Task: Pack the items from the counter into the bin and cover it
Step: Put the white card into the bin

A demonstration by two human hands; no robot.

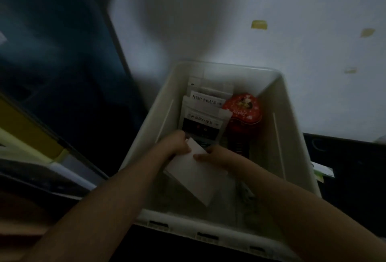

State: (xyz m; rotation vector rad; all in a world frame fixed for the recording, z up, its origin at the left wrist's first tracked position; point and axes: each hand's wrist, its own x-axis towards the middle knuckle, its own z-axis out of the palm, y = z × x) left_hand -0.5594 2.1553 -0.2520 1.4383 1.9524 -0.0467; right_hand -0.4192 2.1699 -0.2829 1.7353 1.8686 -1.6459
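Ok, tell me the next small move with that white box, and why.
Probably lower the white box into the bin in front of the pouches: both hands, left hand and right hand, grip it tilted above the free near space.

The dim, underexposed view has a soft round shadow on the pale white wall (208, 21), motion blur along the dark left edge, and wide-angle bending near the borders.
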